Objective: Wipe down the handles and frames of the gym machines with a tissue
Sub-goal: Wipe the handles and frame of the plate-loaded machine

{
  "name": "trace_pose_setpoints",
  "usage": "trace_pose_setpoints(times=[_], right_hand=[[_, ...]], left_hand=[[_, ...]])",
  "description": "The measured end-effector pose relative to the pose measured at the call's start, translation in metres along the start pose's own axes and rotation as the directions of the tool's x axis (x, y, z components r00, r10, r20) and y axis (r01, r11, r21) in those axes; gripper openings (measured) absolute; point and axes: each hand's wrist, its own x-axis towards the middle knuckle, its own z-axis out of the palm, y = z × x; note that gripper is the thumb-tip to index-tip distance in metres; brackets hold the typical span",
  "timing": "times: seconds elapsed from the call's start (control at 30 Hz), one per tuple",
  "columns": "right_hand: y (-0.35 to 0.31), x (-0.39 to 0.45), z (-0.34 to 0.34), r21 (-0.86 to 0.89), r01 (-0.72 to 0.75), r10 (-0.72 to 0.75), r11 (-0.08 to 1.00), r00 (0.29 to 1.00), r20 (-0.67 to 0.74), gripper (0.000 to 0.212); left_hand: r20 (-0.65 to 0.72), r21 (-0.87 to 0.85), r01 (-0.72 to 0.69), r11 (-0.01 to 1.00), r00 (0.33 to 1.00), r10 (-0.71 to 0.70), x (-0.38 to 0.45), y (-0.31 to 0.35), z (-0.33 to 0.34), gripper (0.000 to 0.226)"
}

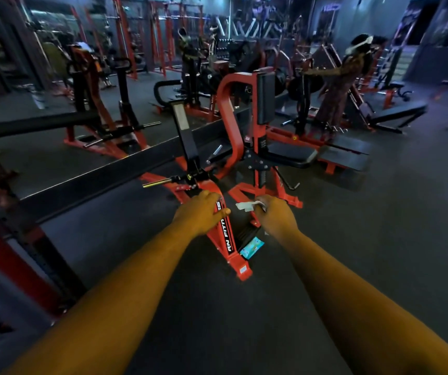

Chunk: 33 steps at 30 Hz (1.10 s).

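Left hand (203, 212) laid over the red frame bar (224, 228) of the nearest machine, fingers draped across the top and thumb along the lettered side. Probably there to brace the body while the other arm works; whether truly gripping or only resting on it, hard to say, though the fingers look fairly flat rather than curled under.

Right hand (274, 216) clenched around a crumpled white tissue (247, 206), one end sticking out past the knuckles toward the left. Held just beside the frame bar, above the black footplate area, not clearly touching metal at this instant. Bunched that way likely to give a firm pad for rubbing along the tubing.

Judged from the pose: wiping of this lower frame under way or about to begin, with the upright red loop (228, 115) and black pad (266, 98) farther up yet to be reached.

Down by the base of the bar, on the floor (352, 239), a small blue-green packet (252, 248), possibly the tissue pack; contents not visible, and open or closed not discernible. No other container in clear view among the dim, blurred machines behind.
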Motion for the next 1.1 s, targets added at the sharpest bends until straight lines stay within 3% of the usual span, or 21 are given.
trace_pose_setpoints(times=[0.27,0.83,1.1], right_hand=[[0.001,0.132,0.04,0.007,0.035,-0.035,0.999,0.999,-0.026,0.019],[0.074,0.457,0.126,0.162,0.0,-0.021,0.987,0.991,0.13,0.02],[0.06,0.599,0.196,0.197,0.01,-0.036,0.98,0.991,0.126,0.022]], left_hand=[[-0.005,0.003,-0.031,1.0,1.0,0.031,0.127,-0.061,-0.017,0.056],[0.007,0.091,0.145,0.985,0.989,-0.146,0.417,-0.151,-0.007,0.059],[-0.03,0.076,0.195,0.978,0.981,-0.193,0.55,-0.248,-0.013,0.06]])
